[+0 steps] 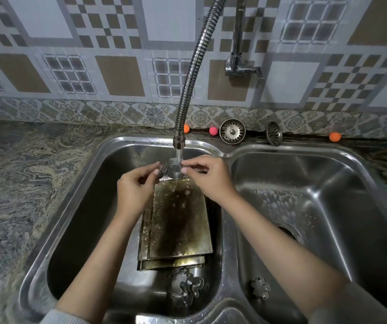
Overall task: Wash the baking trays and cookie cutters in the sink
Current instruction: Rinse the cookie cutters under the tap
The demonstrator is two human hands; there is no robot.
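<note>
A round metal cookie cutter (172, 169) is held under the running water from the flexible tap hose (179, 141). My left hand (136, 185) pinches its left side and my right hand (207, 177) pinches its right side. Below them a stack of dark, stained baking trays (178, 223) lies in the left sink basin (75, 220). Several more cookie cutters (185, 288) lie at the near end of that basin. A flower-shaped cutter (260, 288) sits in the right basin (328, 206).
Two metal sink strainers (232, 131) (273, 133) lean against the wall behind the sink, with small orange and pink balls (335, 137) along the ledge. A tap valve (242, 69) is on the tiled wall. Granite counter (19, 183) lies left of the sink.
</note>
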